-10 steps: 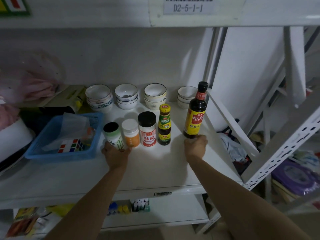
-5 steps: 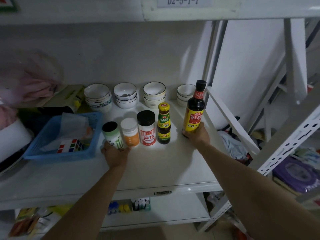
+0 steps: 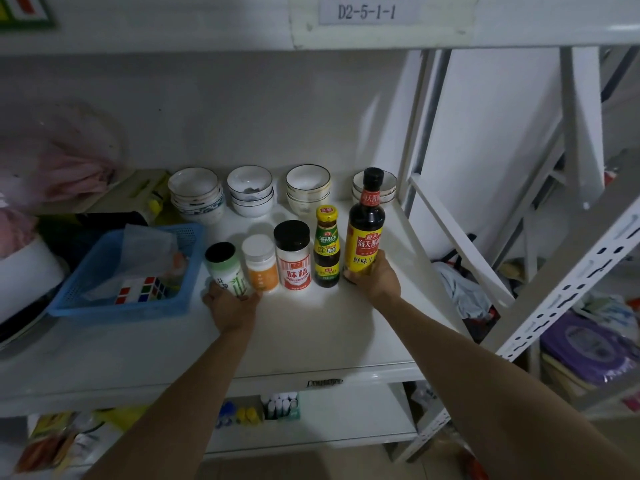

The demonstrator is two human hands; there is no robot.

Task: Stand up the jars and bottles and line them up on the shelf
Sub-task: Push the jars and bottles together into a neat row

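Five containers stand upright in a row on the white shelf. From left: a green-labelled jar with a black lid, a white jar with an orange label, a black-lidded jar with a red label, a small dark sauce bottle with a yellow cap, and a tall soy sauce bottle with a yellow label. My left hand cups the base of the green-labelled jar. My right hand grips the base of the soy sauce bottle, which stands close beside the small bottle.
Stacks of white bowls line the back of the shelf. A blue basket with a puzzle cube and paper sits left of the jars. A diagonal white brace runs along the shelf's right edge.
My right hand has slid the soy sauce bottle leftward, up against the small sauce bottle. My left hand stays at the green-labelled jar.
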